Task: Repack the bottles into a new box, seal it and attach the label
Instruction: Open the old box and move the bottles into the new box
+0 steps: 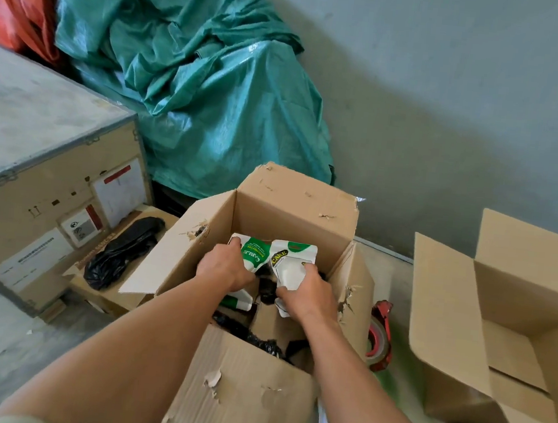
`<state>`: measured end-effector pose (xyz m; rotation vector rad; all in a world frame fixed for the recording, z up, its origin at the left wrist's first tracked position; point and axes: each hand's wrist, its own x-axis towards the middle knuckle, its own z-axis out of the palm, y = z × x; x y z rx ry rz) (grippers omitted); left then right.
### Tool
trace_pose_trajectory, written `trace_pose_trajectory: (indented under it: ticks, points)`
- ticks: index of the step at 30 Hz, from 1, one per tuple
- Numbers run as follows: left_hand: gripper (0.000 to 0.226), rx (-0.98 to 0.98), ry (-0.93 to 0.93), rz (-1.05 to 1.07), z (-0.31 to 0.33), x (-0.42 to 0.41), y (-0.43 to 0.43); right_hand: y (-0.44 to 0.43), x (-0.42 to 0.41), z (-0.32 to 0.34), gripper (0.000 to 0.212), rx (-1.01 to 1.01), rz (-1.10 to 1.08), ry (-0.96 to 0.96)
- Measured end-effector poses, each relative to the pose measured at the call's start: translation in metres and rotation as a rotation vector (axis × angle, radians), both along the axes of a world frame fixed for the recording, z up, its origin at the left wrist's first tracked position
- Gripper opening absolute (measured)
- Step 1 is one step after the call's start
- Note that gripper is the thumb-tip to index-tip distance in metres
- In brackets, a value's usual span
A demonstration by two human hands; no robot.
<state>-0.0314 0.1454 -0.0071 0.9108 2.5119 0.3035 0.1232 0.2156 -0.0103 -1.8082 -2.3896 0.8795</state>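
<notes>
I can reach into the torn brown cardboard box [251, 398], open on top. White and green packs [294, 264] and a black plastic bag [257, 338] crowd inside. A red tape holder [379, 342] fills the gap beside the clean brown box [442, 314].

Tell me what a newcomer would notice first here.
At centre, the left hand grips a white-and-green bottle and the right hand a second bottle, both inside the torn box. Behind it, a crumpled green tarp lies heaped against the wall at upper left. An open new box stands at right, with a red tape dispenser between the two boxes.
</notes>
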Motion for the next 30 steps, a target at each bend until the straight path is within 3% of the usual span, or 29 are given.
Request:
trace_pose_trajectory:
  ticks: [7, 19, 25, 30]
  points:
    - [0.076, 0.157, 0.085, 0.006, 0.079, 0.025, -0.029, -0.026, 0.035, 0.077, 0.066, 0.112, 0.053, 0.071]
    - [0.064, 0.226, 0.124, -0.155, 0.198, 0.088, -0.05, -0.053, 0.132, 0.198, 0.069, 0.162, 0.028, 0.125]
    - [0.059, 0.285, 0.145, -0.169, 0.223, 0.106, -0.059, -0.061, 0.143, 0.221, 0.063, 0.132, -0.017, 0.199]
    - [0.062, 0.266, 0.123, -0.101, 0.214, 0.093, -0.08, -0.071, 0.124, 0.22, 0.039, 0.073, -0.024, 0.218]
